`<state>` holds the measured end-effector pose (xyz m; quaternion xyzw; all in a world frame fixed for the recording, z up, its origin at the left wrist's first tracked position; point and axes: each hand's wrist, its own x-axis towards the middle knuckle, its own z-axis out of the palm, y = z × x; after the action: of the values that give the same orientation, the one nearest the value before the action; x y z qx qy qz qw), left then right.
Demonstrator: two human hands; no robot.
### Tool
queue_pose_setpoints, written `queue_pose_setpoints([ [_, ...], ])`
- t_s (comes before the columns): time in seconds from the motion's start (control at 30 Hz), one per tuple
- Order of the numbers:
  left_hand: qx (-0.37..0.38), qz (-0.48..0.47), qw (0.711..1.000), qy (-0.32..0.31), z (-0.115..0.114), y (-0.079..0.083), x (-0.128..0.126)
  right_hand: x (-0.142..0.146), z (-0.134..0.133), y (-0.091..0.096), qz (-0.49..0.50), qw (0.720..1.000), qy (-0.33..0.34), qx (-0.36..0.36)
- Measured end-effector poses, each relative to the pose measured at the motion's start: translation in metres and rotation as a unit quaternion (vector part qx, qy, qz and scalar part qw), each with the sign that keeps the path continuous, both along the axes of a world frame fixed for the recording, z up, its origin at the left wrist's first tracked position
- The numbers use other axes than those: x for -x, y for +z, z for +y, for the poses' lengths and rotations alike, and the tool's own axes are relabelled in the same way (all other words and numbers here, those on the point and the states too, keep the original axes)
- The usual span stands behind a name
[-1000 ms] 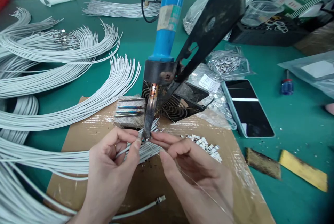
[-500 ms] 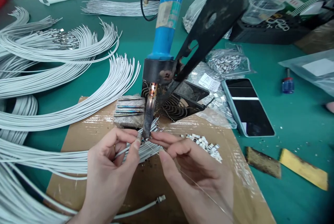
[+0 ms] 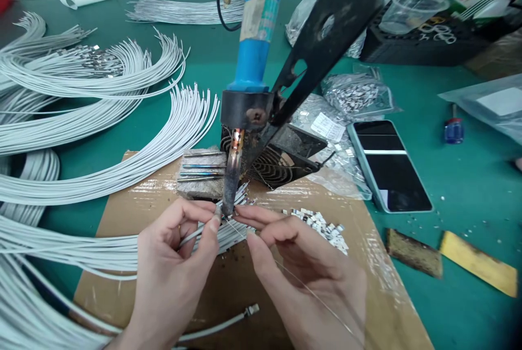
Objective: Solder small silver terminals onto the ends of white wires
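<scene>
A soldering iron (image 3: 253,45) with a blue handle is held in a black stand, its dark tip pointing down between my hands. My left hand (image 3: 179,252) pinches the end of a white cable (image 3: 188,238) just left of the tip. My right hand (image 3: 305,268) is closed on a thin solder wire (image 3: 314,302), whose end reaches the tip. The joint under the tip is too small to make out. Beneath my fingers lies a bundle of white cables (image 3: 98,249) on cardboard (image 3: 228,290). One cable with a metal connector (image 3: 252,310) lies nearer me.
Small white connectors (image 3: 320,227) are heaped right of my right hand. A black fan (image 3: 281,162) stands behind the tip. A phone (image 3: 391,165), two sponge pieces (image 3: 414,252) and a screwdriver (image 3: 454,130) lie to the right. More cable bundles (image 3: 81,187) cover the left side.
The view has shifted very slightly. Both hands hold nearly the same pose at the iron's tip, and nothing has been let go.
</scene>
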<state>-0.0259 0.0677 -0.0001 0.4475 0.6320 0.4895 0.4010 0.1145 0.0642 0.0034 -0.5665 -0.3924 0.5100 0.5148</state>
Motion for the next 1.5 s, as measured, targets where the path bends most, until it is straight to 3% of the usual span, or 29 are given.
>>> queue_pose_setpoints([
  [0.33,-0.007,-0.007,1.0,0.006,0.0009,0.0007,-0.0014,0.0005,-0.0001,-0.0008,-0.002,1.0,-0.008,-0.01],
  [0.67,0.004,-0.033,0.998,0.062,0.001,0.0051,-0.0089,-0.001,0.0001,-0.0027,-0.002,1.0,0.002,-0.013],
  [0.83,0.012,0.0,1.0,0.001,0.0016,0.0029,-0.0034,-0.001,-0.0001,-0.0032,-0.009,1.0,0.006,-0.012],
  [0.97,0.019,-0.009,0.999,0.029,-0.0011,0.0023,-0.003,-0.0016,-0.0001,-0.0032,-0.008,1.0,0.004,0.0],
  [1.5,0.007,-0.001,1.0,0.008,-0.0007,0.0038,-0.0036,-0.0012,0.0007,-0.0033,-0.01,1.0,-0.001,-0.017],
])
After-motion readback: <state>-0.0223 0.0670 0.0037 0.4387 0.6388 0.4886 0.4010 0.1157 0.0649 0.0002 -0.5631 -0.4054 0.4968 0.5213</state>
